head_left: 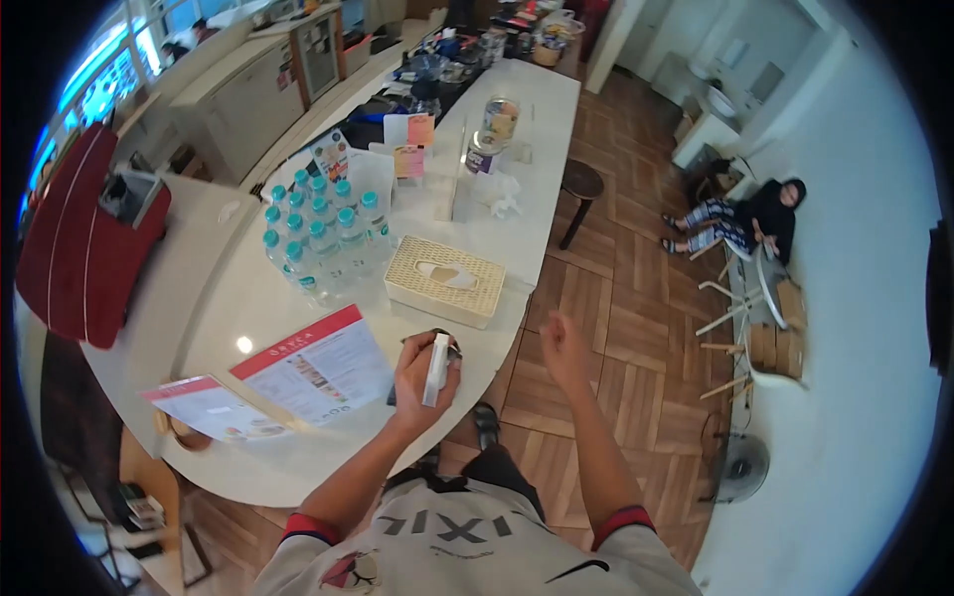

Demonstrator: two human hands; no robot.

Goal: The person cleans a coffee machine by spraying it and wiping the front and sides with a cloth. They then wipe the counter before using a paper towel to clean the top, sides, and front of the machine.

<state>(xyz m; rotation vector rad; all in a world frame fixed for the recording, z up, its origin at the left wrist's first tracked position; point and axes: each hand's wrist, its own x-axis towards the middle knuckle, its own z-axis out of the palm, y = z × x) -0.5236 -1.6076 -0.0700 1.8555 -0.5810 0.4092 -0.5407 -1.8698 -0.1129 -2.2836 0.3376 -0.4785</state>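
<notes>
A small white box [436,370] is gripped in the left hand [427,381], at the counter's [447,238] edge. The right hand [562,343] is held well apart from it, loosely curled, over the floor [556,397]. A tissue box [444,281] is set just beyond the left hand, with menus [316,365] and bottles [320,230] to its left.

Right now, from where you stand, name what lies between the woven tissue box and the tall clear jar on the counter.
In the head view, a crumpled white wad and a purple-and-white item lie between the tissue box and the jar.
</notes>
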